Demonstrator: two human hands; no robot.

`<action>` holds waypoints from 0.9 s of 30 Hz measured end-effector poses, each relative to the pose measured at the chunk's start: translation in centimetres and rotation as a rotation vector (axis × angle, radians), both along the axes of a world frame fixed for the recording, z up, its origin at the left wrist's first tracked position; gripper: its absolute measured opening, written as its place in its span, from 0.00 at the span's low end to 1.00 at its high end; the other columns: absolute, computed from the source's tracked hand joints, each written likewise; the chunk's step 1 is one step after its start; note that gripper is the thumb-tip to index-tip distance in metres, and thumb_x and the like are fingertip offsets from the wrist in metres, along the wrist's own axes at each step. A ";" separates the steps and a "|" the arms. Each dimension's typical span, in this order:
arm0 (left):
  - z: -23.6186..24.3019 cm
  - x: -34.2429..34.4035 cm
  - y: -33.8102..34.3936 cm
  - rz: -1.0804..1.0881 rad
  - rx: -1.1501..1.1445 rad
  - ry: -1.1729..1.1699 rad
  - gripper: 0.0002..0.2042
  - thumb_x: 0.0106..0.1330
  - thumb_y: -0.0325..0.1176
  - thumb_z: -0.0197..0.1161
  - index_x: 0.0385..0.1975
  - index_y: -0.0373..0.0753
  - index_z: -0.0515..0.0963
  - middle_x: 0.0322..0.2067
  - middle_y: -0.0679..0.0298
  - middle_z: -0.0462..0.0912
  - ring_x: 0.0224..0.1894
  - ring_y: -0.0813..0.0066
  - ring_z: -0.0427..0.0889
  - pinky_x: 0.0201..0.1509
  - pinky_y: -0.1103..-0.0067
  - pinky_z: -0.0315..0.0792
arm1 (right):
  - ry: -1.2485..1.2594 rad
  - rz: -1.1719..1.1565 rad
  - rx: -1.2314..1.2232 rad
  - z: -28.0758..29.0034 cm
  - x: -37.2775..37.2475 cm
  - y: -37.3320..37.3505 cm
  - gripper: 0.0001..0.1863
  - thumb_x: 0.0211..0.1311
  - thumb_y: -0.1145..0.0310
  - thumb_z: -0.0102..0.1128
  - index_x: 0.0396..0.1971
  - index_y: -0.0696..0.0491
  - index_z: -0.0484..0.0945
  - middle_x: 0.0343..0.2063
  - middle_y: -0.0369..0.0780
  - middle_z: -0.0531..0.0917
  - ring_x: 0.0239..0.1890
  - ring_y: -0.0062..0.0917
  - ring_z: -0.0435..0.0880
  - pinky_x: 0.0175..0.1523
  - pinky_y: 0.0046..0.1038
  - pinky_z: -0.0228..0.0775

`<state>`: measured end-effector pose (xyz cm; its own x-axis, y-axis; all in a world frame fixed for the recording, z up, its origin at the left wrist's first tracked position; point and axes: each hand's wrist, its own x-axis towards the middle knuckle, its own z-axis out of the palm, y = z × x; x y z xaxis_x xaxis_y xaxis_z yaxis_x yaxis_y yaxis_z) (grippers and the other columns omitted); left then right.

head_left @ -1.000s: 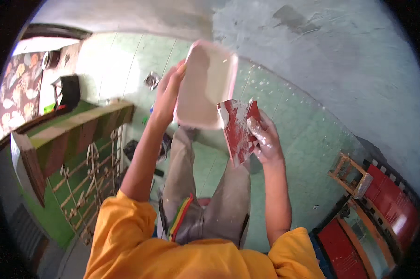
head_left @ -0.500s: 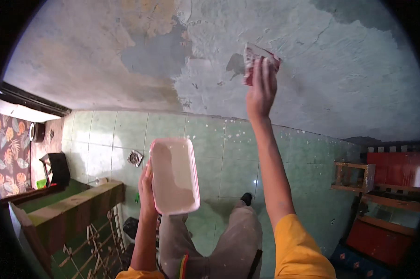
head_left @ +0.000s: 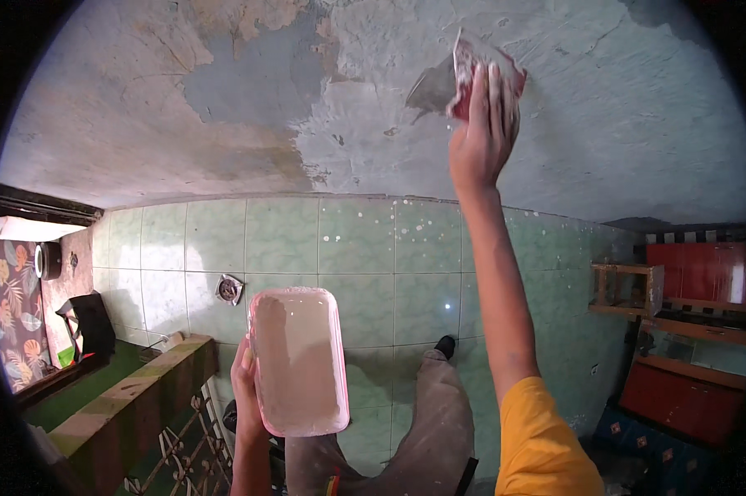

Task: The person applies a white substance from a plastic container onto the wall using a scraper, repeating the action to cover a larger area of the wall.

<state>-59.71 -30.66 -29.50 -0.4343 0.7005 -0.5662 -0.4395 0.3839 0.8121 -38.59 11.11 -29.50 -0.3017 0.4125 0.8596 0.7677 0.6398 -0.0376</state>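
My right hand (head_left: 484, 124) reaches up to the wall (head_left: 373, 99), its fingers pressing a flat red-and-white sheet (head_left: 465, 66) smeared with whitish paste against the surface. What the sheet is made of I cannot tell. A bare dark grey patch (head_left: 433, 89) shows just left of it. Lower down, my left hand (head_left: 246, 384) grips the left side of a pink-rimmed rectangular plastic tub (head_left: 337, 364). Pale, wet-looking paste (head_left: 299, 364) lies inside the tub, and the fingers under it are hidden.
Green floor tiles (head_left: 356, 306) with white splatters run along the wall's foot. A small ashtray-like dish (head_left: 229, 288) sits on them. To the left are a wooden beam (head_left: 133, 388) and metal lattice (head_left: 179, 442). A wooden frame (head_left: 625, 289) and red cabinet (head_left: 695, 273) stand right.
My right hand has moved up and slightly right with the sheet, and more of the dark patch shows. The tub sits lower and a little further left in view, which has also shifted.
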 end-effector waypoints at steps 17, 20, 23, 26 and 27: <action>0.1 2.6 -2.6 0.164 0.042 0.007 0.16 0.77 0.40 0.51 0.55 0.35 0.74 0.42 0.63 0.82 0.40 0.76 0.83 0.41 0.80 0.79 | -0.046 -0.074 -0.093 -12.0 -1.8 0.5 0.32 0.65 0.76 0.55 0.70 0.56 0.66 0.69 0.47 0.71 0.72 0.44 0.68 0.73 0.47 0.59; -1.1 1.9 -3.1 -0.008 -0.058 0.238 0.10 0.76 0.34 0.52 0.48 0.35 0.75 0.38 0.64 0.82 0.36 0.79 0.81 0.39 0.81 0.78 | -0.201 -0.155 -0.124 -15.7 -1.1 2.0 0.33 0.66 0.73 0.54 0.72 0.55 0.63 0.73 0.45 0.65 0.74 0.42 0.64 0.76 0.46 0.55; -1.8 2.0 -2.4 0.101 -0.058 0.225 0.05 0.74 0.27 0.52 0.42 0.36 0.75 0.34 0.66 0.80 0.34 0.81 0.78 0.37 0.82 0.76 | -0.299 -0.122 -0.231 -21.2 0.5 0.9 0.33 0.66 0.74 0.53 0.73 0.54 0.63 0.74 0.42 0.64 0.76 0.39 0.62 0.77 0.43 0.53; -0.2 0.8 -2.6 0.016 -0.059 0.103 0.27 0.79 0.49 0.48 0.66 0.34 0.69 0.54 0.62 0.79 0.52 0.76 0.79 0.54 0.78 0.75 | -0.250 -0.040 -0.320 -21.3 0.9 -1.7 0.32 0.67 0.77 0.51 0.72 0.54 0.65 0.72 0.43 0.68 0.74 0.36 0.65 0.75 0.43 0.56; 0.5 1.0 -2.3 0.020 -0.064 0.103 0.27 0.79 0.49 0.48 0.66 0.34 0.69 0.54 0.62 0.79 0.52 0.76 0.79 0.54 0.78 0.75 | -0.251 -0.035 -0.324 -20.0 0.9 -2.1 0.32 0.67 0.77 0.51 0.72 0.54 0.65 0.72 0.43 0.68 0.74 0.36 0.65 0.75 0.43 0.56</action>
